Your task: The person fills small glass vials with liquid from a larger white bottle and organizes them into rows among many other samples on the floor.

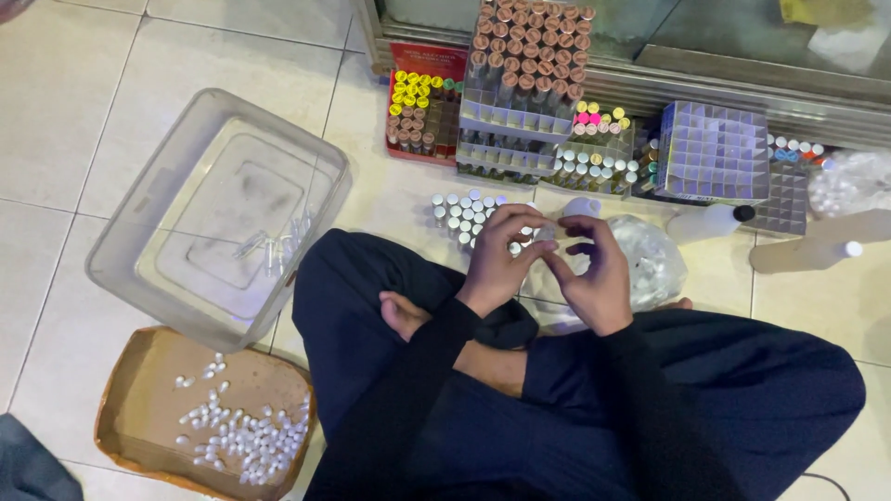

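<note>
I sit cross-legged on a tiled floor in dark clothes. My left hand [499,255] and my right hand [594,269] meet in front of my knees, fingertips together around a small vial [548,234] that is mostly hidden by the fingers. Just beyond them stands a cluster of small white-capped vials [461,213] on the floor. A clear plastic bag of small white parts [654,260] lies behind my right hand.
A clear plastic tub [139,199] holding a few glass vials sits at the left. A cardboard tray [130,399] of white caps lies by my left knee. Racks of capped vials [524,65], an empty grid rack [710,148] and white bottles [710,221] line the back.
</note>
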